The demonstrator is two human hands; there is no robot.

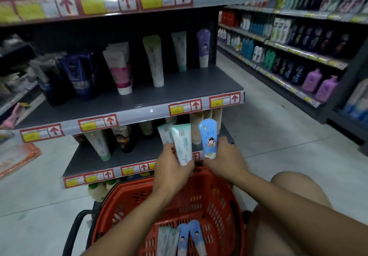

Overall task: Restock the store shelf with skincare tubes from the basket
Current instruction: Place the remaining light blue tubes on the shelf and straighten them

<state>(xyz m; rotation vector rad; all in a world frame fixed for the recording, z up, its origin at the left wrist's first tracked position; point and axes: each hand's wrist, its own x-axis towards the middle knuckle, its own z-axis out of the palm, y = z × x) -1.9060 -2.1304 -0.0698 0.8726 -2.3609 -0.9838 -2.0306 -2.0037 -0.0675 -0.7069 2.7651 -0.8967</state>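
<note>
My left hand (172, 169) grips a mint-and-white skincare tube (182, 144) upright, with a second similar tube (165, 134) just behind it. My right hand (225, 159) holds a blue tube with a cartoon child (208, 139) upright beside it. Both hands hover above the far rim of the red basket (217, 202), in front of the lower shelf (127, 152). Several more tubes lie in the basket: two mint ones (166, 240) and two blue ones (191, 237).
The middle shelf (179, 88) carries upright tubes in white, pink, green and purple, with bare room along its front right. The lower shelf holds tubes and dark bottles. An aisle of shampoo bottles (288, 56) runs on the right. My bare knee (298, 188) is at right.
</note>
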